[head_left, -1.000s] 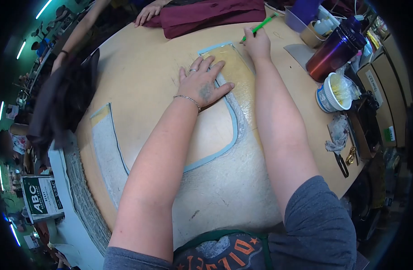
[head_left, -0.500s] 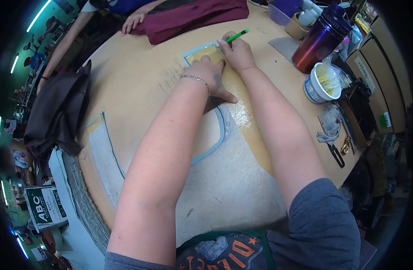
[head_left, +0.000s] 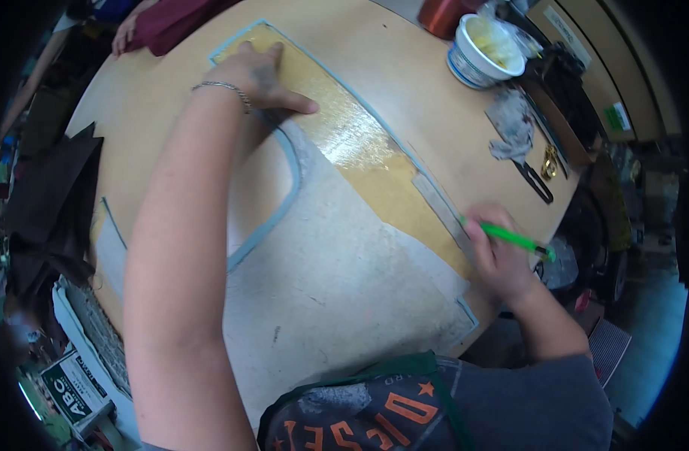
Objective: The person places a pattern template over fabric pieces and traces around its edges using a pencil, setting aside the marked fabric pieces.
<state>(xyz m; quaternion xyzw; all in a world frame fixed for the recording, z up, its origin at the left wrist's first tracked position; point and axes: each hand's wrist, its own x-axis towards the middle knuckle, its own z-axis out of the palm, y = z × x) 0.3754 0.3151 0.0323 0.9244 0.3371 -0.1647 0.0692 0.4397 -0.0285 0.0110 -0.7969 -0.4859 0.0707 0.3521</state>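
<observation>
A large flat pattern template (head_left: 322, 240), grey with a yellow taped strip and blue edging, lies on the table. My left hand (head_left: 256, 79) presses on its far yellow end, fingers and thumb spread flat. In my right hand (head_left: 506, 267) is a green pencil (head_left: 513, 237), pinched near its tip, at the template's right edge close to me. The tip itself is hard to make out. The template has a curved cutout beneath my left forearm, which hides part of it.
At the right stand a white tub (head_left: 483, 52) with yellow contents and a red bottle (head_left: 444, 16). A stained rag (head_left: 512, 124) and a black-handled tool (head_left: 534, 183) lie nearer. Dark fabric (head_left: 51, 203) hangs at the left; another person's hand (head_left: 123, 34) is on maroon cloth (head_left: 175, 22).
My right hand has moved with the pencil from the template's far end down along its right edge toward me. My left hand stays on the far end. The view has shifted.
</observation>
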